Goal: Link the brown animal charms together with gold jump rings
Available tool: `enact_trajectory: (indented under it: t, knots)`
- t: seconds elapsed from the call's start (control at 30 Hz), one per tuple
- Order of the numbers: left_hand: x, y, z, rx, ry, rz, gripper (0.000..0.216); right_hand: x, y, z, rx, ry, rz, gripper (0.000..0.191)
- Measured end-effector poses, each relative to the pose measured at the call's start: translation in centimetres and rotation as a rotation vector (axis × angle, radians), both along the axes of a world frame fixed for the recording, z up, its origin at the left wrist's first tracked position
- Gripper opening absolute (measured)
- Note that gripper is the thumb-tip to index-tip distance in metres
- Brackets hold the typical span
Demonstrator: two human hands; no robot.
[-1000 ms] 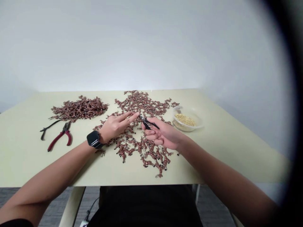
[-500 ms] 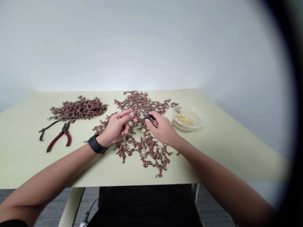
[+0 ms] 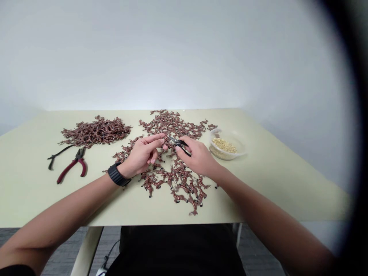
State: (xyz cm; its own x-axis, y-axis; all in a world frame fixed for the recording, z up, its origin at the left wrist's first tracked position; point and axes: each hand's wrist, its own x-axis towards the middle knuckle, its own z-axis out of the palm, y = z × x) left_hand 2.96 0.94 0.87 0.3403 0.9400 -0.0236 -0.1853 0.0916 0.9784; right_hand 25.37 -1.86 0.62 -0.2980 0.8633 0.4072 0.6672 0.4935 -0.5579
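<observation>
My right hand (image 3: 198,155) is closed around pliers (image 3: 184,147) with black handles and slim metal jaws. Their tips point left, close to the fingertips of my left hand (image 3: 145,153). The thumb and forefinger of that left hand are pinched together. Whatever lies between them is too small to make out. Beneath both hands spreads a loose scatter of small brown animal figures (image 3: 184,180), deer-like, with dark feet. Part of this scatter is hidden by the hands.
A dense heap of the same brown figures (image 3: 96,132) lies at the back left. In front of it are red-handled pliers (image 3: 71,166) and a thin black tool (image 3: 59,154). A clear plastic bowl (image 3: 240,154) with small gold-coloured pieces (image 3: 224,145) stands right of my right hand.
The pliers' jaws have shifted slightly left and down, nearer the left fingertips. The left hand has barely moved.
</observation>
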Motion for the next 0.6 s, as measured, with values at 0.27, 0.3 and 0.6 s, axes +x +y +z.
enact_trajectory:
  t: [0.27,0.3,0.6]
  knots:
    - [0.0,-0.4,-0.1,0.138,0.097,0.037,0.053,-0.1,-0.2,0.2,-0.162,0.125,0.038,0.027]
    - [-0.1,-0.4,-0.2,0.204,0.143,0.045,0.053,-0.1,-0.2,0.3,-0.233,0.184,0.065,0.028]
    - [-2.2,1.5,-1.1,1.014,0.594,0.140,0.037,1.0,0.3,1.7,-1.163,0.764,0.432,0.039]
